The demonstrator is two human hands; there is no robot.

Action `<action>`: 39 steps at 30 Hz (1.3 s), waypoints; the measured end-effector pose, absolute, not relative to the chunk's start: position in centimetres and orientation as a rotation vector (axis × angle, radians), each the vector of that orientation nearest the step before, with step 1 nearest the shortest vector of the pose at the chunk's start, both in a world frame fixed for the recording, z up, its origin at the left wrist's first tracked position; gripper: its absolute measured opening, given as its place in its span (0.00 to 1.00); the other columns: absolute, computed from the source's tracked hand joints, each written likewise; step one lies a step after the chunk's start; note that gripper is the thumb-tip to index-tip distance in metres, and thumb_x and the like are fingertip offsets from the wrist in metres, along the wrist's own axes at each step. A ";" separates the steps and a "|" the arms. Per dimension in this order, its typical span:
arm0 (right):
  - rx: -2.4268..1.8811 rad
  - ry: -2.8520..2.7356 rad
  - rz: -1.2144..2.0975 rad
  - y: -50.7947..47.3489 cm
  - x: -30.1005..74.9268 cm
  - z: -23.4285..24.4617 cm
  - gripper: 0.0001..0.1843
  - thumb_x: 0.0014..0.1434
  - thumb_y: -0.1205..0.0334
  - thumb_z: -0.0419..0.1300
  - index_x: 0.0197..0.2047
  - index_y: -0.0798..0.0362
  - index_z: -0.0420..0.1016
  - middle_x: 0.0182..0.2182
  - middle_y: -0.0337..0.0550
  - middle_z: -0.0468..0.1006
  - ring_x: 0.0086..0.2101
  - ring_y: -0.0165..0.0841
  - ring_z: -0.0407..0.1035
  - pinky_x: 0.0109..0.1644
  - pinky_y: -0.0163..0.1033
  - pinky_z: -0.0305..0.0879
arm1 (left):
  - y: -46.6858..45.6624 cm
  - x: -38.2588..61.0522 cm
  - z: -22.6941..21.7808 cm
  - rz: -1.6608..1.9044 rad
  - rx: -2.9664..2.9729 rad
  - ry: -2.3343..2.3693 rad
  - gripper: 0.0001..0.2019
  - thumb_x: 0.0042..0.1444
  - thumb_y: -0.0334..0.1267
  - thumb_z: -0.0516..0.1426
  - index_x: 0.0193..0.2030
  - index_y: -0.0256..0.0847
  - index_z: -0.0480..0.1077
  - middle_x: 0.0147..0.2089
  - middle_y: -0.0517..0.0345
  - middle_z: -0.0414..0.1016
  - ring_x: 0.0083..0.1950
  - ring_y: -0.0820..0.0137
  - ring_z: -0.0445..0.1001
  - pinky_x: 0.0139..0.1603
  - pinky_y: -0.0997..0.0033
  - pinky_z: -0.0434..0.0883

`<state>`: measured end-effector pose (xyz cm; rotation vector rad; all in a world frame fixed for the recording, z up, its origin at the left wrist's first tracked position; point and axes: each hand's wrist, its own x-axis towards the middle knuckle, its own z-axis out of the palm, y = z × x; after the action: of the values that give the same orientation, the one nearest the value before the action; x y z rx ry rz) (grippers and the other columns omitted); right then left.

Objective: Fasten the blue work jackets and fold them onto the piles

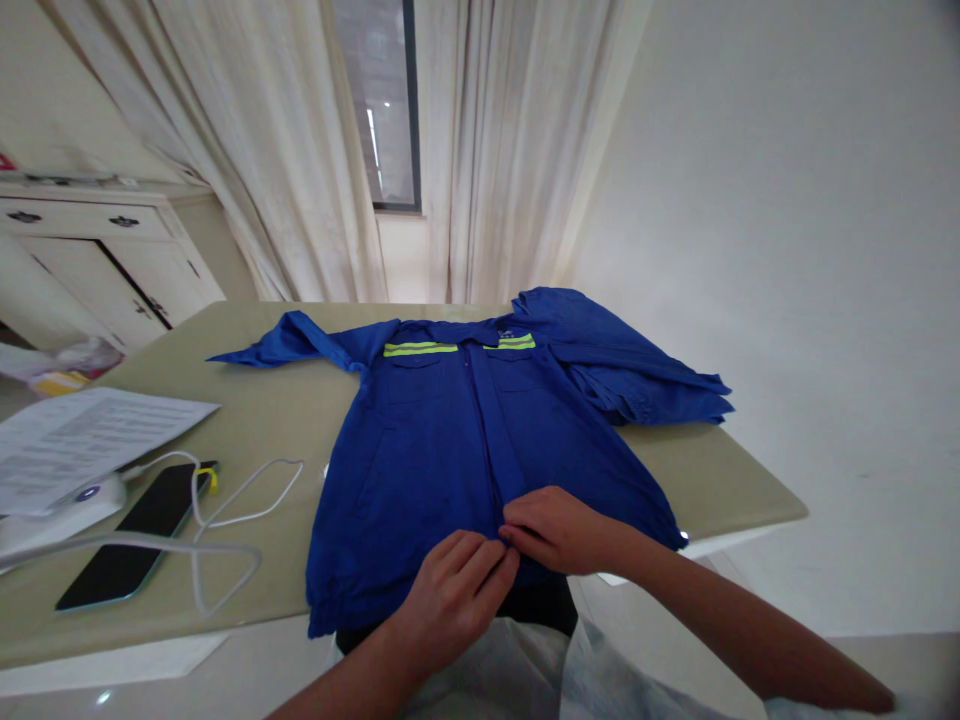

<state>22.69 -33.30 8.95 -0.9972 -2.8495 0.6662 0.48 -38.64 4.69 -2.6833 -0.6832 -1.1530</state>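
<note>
A blue work jacket [427, 430] with yellow-green reflective strips across the chest lies front side up on the table, collar at the far end. Its left-hand sleeve stretches out flat and bent. My left hand [457, 590] pinches the jacket at the bottom of its front opening. Close against it, my right hand [559, 530] grips the other front edge with thumb and finger pressed together. The fingertips nearly touch and cover whatever small part sits between them. Above the hands, the front placket runs up to the collar, slightly apart.
More blue fabric [637, 380] is bunched at the table's right side. On the left lie a phone [135, 540], a white cable [255, 515] and printed paper sheets [97, 440]. The table [247, 410] stands near curtains [285, 150] and a white wall [787, 250]. A cabinet [90, 255] is behind left.
</note>
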 end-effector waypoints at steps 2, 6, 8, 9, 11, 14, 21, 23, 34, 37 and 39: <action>-0.988 -2.841 0.762 -33.5 22.8 8.9 0.19 0.77 0.56 0.50 0.33 0.52 0.67 0.28 0.37 0.71 0.30 0.30 0.63 0.36 0.36 0.52 | -38.7 0.4 4.9 -1.097 -2.675 -0.676 0.11 0.73 0.28 0.51 0.52 0.30 0.75 0.40 0.51 0.78 0.37 0.67 0.74 0.38 0.66 0.74; -0.944 -2.771 0.827 -33.7 23.0 8.5 0.22 0.79 0.53 0.46 0.33 0.52 0.66 0.29 0.37 0.70 0.31 0.29 0.62 0.36 0.35 0.53 | -38.7 0.4 4.6 -1.108 -2.639 -0.685 0.11 0.72 0.27 0.51 0.47 0.31 0.75 0.37 0.52 0.77 0.35 0.67 0.74 0.36 0.65 0.72; -0.938 -2.757 0.789 -33.8 23.0 8.1 0.22 0.79 0.53 0.45 0.33 0.52 0.65 0.29 0.37 0.69 0.31 0.30 0.62 0.36 0.36 0.53 | -38.7 0.5 4.2 -1.148 -2.624 -0.694 0.10 0.72 0.27 0.51 0.47 0.32 0.75 0.37 0.53 0.77 0.35 0.67 0.74 0.36 0.65 0.71; -0.939 -2.767 0.764 -33.8 23.0 8.0 0.21 0.79 0.54 0.46 0.33 0.51 0.65 0.29 0.37 0.70 0.31 0.30 0.62 0.36 0.36 0.52 | -38.7 0.6 4.0 -1.171 -2.629 -0.720 0.10 0.72 0.27 0.52 0.47 0.33 0.75 0.37 0.53 0.77 0.35 0.67 0.73 0.37 0.65 0.71; -0.948 -2.814 0.700 -33.8 23.0 7.9 0.20 0.78 0.56 0.47 0.33 0.51 0.65 0.29 0.37 0.71 0.31 0.30 0.63 0.37 0.37 0.52 | -38.6 0.9 3.5 -1.232 -2.664 -0.837 0.08 0.71 0.27 0.54 0.44 0.36 0.74 0.35 0.56 0.77 0.35 0.67 0.73 0.37 0.65 0.70; -0.958 -2.900 0.558 -33.7 22.9 8.1 0.19 0.78 0.57 0.49 0.35 0.51 0.68 0.30 0.38 0.73 0.32 0.31 0.65 0.37 0.37 0.53 | -38.5 1.3 3.0 -1.328 -2.701 -0.972 0.08 0.70 0.28 0.56 0.38 0.40 0.72 0.33 0.58 0.75 0.34 0.69 0.72 0.37 0.65 0.68; -0.845 -2.998 0.236 -33.2 22.4 8.4 0.18 0.78 0.56 0.50 0.37 0.52 0.72 0.32 0.41 0.77 0.33 0.34 0.66 0.38 0.40 0.53 | -39.0 1.4 2.3 -1.240 -2.654 -0.799 0.06 0.68 0.25 0.56 0.44 0.36 0.74 0.33 0.58 0.74 0.32 0.69 0.70 0.35 0.63 0.63; -0.830 -3.004 0.227 -33.1 22.2 8.2 0.18 0.78 0.56 0.50 0.37 0.52 0.72 0.32 0.42 0.77 0.33 0.34 0.66 0.38 0.40 0.53 | -39.0 1.3 2.2 -1.208 -2.642 -0.778 0.06 0.68 0.25 0.56 0.45 0.35 0.74 0.33 0.57 0.74 0.33 0.69 0.70 0.35 0.63 0.64; -0.999 -2.907 0.602 -33.6 22.7 8.9 0.18 0.79 0.55 0.49 0.37 0.52 0.70 0.33 0.39 0.75 0.33 0.31 0.66 0.38 0.37 0.54 | -38.3 0.3 4.8 -1.026 -2.654 -0.662 0.10 0.73 0.28 0.51 0.52 0.31 0.73 0.38 0.53 0.75 0.36 0.68 0.72 0.38 0.66 0.71; -0.992 -2.922 0.661 -33.5 23.1 8.7 0.17 0.77 0.57 0.51 0.36 0.52 0.70 0.31 0.38 0.75 0.32 0.31 0.66 0.37 0.36 0.54 | -38.3 0.7 4.4 -0.995 -2.690 -0.654 0.10 0.73 0.28 0.51 0.52 0.31 0.73 0.39 0.53 0.75 0.37 0.67 0.71 0.38 0.66 0.71; -0.975 -2.954 0.625 -33.4 23.2 8.4 0.16 0.76 0.58 0.52 0.36 0.52 0.71 0.32 0.39 0.76 0.32 0.32 0.66 0.37 0.36 0.55 | -38.4 1.1 3.9 -0.960 -2.730 -0.723 0.10 0.74 0.28 0.49 0.50 0.32 0.72 0.39 0.53 0.74 0.37 0.66 0.71 0.38 0.65 0.71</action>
<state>23.22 -33.37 8.43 -0.9746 -2.9537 0.6254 1.14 -38.42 3.87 -2.7298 -0.7226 -0.9599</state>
